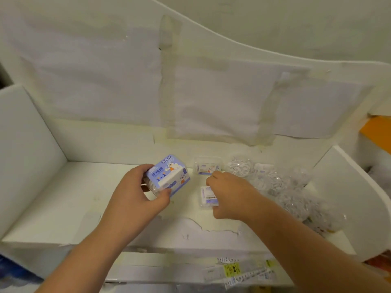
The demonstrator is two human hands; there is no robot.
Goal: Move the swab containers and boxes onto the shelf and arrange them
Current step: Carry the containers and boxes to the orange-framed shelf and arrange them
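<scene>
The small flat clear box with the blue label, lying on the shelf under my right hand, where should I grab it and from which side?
Probably from above, pinching the two long side edges of the small flat clear box. It lies flat on the white shelf, with the right hand directly over it.

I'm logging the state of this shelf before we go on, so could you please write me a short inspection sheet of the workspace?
Surface: white shelf, left half bare, front edge scuffed.
Job's things: blue-and-white box gripped in the left hand; small flat box near the back wall; second small box lying partly under the right hand.
Clutter: clear containers bunched at the right end.
Grippers: left hand closed on the box; right hand resting on the second small box, grip unclear.
Cables: nothing seen.
Surroundings: taped paper sheets on the back wall; price labels on the shelf below.
</scene>
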